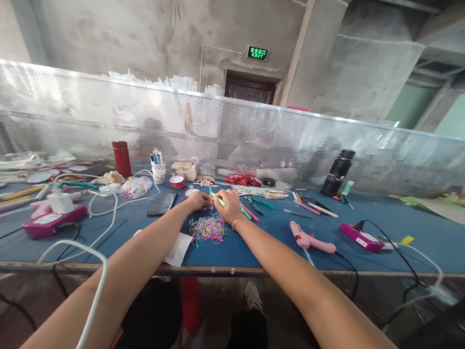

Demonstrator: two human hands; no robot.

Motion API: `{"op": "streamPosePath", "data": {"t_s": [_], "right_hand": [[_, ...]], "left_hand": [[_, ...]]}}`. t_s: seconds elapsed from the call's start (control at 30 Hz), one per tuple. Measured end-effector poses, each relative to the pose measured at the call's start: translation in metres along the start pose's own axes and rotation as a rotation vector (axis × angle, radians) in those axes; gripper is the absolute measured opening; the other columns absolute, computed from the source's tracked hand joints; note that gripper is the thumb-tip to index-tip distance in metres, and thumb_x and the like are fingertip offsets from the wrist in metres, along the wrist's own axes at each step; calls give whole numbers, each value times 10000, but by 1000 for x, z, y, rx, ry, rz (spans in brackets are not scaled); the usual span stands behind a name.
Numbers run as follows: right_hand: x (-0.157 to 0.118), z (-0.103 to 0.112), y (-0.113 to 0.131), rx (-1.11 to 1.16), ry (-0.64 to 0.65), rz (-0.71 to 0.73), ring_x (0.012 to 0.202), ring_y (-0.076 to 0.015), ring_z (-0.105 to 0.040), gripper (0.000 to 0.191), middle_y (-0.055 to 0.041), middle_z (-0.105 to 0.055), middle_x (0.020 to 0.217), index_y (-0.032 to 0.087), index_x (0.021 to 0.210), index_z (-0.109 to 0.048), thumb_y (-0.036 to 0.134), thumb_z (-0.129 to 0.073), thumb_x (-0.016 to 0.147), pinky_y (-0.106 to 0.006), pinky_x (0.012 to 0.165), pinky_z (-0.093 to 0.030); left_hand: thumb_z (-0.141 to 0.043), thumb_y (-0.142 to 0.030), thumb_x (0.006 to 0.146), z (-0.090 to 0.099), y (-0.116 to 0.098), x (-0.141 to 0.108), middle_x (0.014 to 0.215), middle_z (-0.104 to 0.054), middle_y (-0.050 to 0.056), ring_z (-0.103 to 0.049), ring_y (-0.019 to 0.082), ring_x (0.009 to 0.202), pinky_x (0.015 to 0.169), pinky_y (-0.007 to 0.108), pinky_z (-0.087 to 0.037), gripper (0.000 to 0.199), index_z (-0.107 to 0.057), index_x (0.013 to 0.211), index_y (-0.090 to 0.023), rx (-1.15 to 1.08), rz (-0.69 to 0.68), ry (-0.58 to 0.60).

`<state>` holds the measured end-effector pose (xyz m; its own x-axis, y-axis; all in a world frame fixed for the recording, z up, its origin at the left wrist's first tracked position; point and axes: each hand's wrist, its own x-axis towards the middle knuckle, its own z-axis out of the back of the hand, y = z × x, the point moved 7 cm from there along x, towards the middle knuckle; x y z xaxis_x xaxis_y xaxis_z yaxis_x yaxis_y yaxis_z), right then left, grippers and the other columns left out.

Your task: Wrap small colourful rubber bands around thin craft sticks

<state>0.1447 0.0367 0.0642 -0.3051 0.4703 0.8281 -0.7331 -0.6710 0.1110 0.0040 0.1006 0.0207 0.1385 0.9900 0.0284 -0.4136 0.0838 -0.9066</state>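
A narrow stick [210,187], apparently a wooden craft stick, stands between the two hands, its upper end showing red and green. The left hand [199,200] is closed, its fingertips seeming to pinch the stick low down. The right hand [228,202] grips a light green marker [219,199], slanted toward the stick; whether its tip touches cannot be made out.

Colouring looks partly done, to judge by the bright upper end; the part near the left fingertips seems bare wood, though fingers hide much of it. How many sticks are finished cannot be told.

Just nearer the body than both hands lies a tangled heap of multicoloured strands [208,229]. Beyond the left hand are loose pale wooden sticks [205,181], perhaps uncoloured stock, and a red-rimmed stack of discs [177,182]. Left of that hand lies a smartphone [162,203]. Just right of the right hand are a pink marker [251,214] and black-jawed pliers [255,206]; farther right rests a pink hot glue gun [312,241].
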Motion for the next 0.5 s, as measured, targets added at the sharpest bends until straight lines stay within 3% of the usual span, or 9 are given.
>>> {"op": "streamPosePath", "data": {"t_s": [0.5], "right_hand": [[-1,1,-3,-14,-27,-19,826,-189,-512,139,-28,-602,779,216,847,-583,320,-509,901,-310,823,-311]], "left_hand": [[-841,-222,553,0,4,3,594,-662,16,-599,104,562,530,185,-478,202,-657,584,-145,-36,15,-3]]}}
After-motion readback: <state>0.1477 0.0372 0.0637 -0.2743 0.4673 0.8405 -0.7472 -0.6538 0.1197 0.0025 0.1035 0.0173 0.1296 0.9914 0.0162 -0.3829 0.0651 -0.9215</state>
